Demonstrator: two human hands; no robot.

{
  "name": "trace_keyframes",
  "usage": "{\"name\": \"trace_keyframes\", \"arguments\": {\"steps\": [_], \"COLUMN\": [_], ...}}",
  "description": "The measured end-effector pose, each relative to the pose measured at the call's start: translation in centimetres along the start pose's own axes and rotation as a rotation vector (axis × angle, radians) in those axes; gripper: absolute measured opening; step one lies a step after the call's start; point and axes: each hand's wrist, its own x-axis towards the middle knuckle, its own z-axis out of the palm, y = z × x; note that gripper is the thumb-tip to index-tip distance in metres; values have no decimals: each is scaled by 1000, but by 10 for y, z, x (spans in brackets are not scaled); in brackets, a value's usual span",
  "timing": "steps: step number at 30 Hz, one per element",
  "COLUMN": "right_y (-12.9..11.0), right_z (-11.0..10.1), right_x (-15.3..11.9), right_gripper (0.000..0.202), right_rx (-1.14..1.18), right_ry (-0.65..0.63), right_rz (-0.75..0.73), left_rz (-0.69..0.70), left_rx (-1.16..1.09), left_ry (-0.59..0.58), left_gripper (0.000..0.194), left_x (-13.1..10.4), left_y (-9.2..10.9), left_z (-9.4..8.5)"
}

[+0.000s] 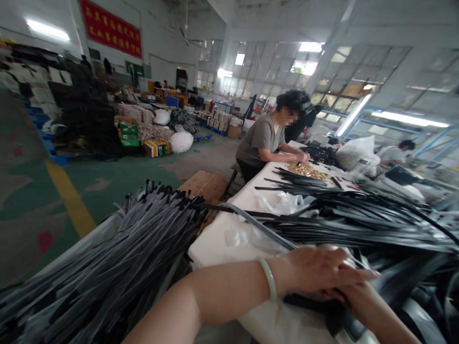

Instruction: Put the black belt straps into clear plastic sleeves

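My left hand (314,267), with a pale green bangle at its wrist, lies across my right hand (352,284) over the table. Both hands are closed around a black strap (307,301), whose darker part hangs below them. Motion blur and overlap hide most fingertips. A long grey strap (261,226) runs from the table's left edge toward my left hand. Beyond and to the right of the hands spreads a large heap of black straps (345,222). On my left, a thick bundle of grey-and-black straps (146,239) lies with its dark ends pointing away.
The white-covered table (211,247) stretches forward. A person in a grey shirt (263,135) leans over its far side, hands by a pile of gold-coloured pieces (307,170). Clear plastic (285,201) lies between. Cardboard (206,185) sits at the left; a white sack (357,155) stands farther back.
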Motion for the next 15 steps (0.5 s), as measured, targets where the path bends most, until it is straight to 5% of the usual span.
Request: {"name": "trace_keyframes", "arguments": {"steps": [5, 9, 12, 15], "right_y": [-7, -2, 5, 4], "right_z": [-11, -30, -37, -39], "right_x": [-5, -1, 3, 4], "right_gripper": [28, 33, 35, 40], "right_rx": [46, 107, 94, 23], "right_ry": [-101, -16, -41, -117], "right_rz": [-28, -96, -127, -184], "left_rz": [-133, -247, -292, -443], "left_rx": [-196, -380, -335, -190], "left_ry": [-191, -493, -460, -339], "left_gripper": [74, 52, 43, 37], "left_x": [5, 5, -7, -39], "left_y": [-28, -78, -111, -142], "left_z": [-21, -43, -74, -127]}}
